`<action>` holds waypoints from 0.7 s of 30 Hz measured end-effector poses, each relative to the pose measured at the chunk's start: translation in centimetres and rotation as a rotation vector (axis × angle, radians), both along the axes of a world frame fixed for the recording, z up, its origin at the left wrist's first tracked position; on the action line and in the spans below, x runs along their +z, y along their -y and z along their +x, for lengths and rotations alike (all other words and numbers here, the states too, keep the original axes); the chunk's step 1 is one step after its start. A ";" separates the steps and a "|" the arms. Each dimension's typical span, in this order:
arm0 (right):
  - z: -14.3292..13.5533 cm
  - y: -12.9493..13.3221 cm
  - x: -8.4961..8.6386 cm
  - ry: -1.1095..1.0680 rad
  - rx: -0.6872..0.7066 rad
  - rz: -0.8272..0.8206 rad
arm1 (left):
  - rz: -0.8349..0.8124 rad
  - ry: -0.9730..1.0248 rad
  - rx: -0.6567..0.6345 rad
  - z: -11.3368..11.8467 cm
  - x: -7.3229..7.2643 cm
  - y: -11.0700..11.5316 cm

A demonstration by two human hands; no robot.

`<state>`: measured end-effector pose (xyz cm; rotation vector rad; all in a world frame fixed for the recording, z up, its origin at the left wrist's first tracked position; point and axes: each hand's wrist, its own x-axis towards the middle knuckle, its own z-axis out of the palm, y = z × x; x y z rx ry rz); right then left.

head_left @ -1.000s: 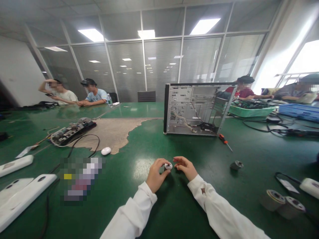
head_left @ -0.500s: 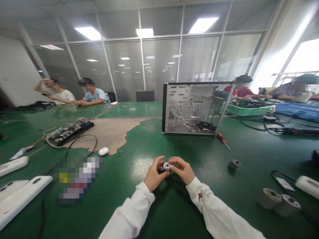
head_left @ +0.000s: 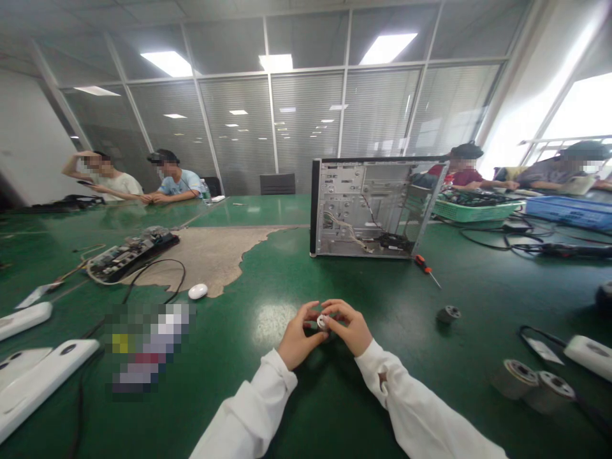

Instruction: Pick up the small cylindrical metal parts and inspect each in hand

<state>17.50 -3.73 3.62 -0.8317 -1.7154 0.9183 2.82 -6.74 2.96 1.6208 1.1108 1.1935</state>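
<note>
Between the fingertips of both hands is a small silvery metal cylinder, with dark holes in its round end face. My left hand curves around its left side, thumb low and fingers behind. From the right, my right hand grips it with thumb and fingertips, partly covering the face. The hands are close together just above the green table. A similar metal cylinder lies to the right, and two larger ones stand near the lower right.
An open computer case stands ahead, with an orange-handled screwdriver beside it. A circuit board assembly, a white mouse-like object and white power strips lie left. Green and blue baskets are at right; several people sit around.
The metal cylinder has tilted between my fingers, and the right thumb now covers more of its face. My hands have stayed in nearly the same place.
</note>
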 end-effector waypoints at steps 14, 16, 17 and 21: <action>3.3 -3.6 -2.8 0.455 -0.168 0.010 | -0.010 -0.064 0.116 -3.0 -0.1 -1.5; 3.4 -3.7 -3.1 0.488 -0.147 0.028 | -0.016 -0.060 0.119 -3.2 0.0 -1.5; 3.4 -3.7 -3.1 0.497 -0.137 0.036 | -0.020 -0.058 0.120 -3.2 0.0 -1.5; 3.5 -3.7 -3.1 0.521 -0.086 0.032 | -0.027 -0.057 0.128 -3.3 0.1 -1.5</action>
